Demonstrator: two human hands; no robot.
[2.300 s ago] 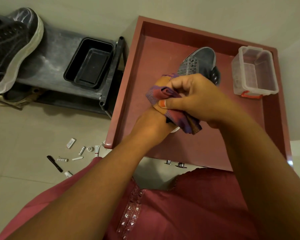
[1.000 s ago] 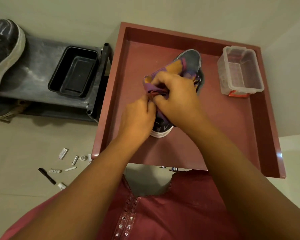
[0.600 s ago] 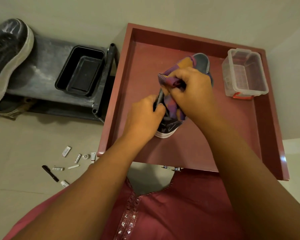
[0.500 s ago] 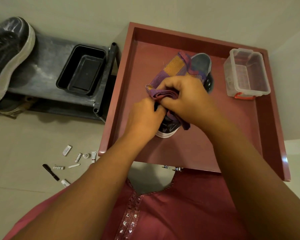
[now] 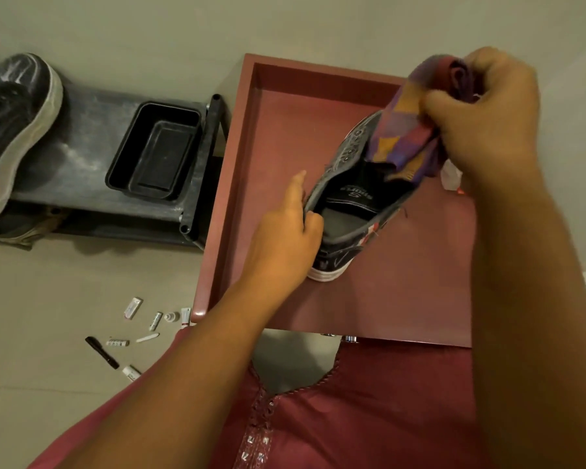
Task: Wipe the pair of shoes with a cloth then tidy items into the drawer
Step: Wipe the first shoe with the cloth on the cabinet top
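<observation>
Pale floor tiles and a plain wall frame a reddish drawer (image 5: 285,137), pulled out, with a dark shelf (image 5: 82,157) beside it carrying a black tray (image 5: 154,152) and the second shoe (image 5: 11,130). Inside the drawer, a dark shoe (image 5: 349,201) is held tilted, its white sole at the heel resting on the drawer floor. The collar near the heel is pinched by the left hand (image 5: 281,238), thumb inside the opening and index finger laid straight along the outer side. A purple-and-orange cloth (image 5: 406,140) is bunched in the right hand (image 5: 484,116), whose fingers are curled tightly round it above the toe end.

Small items (image 5: 134,333), among them a black pen and little tubes, lie scattered on the floor by the drawer's corner, not yet tidied. The shoe is judged likely to twist or drop if the cloth is pressed hard on the toe, since only the collar is gripped. The loose cloth end could also snag on the eyelets.
</observation>
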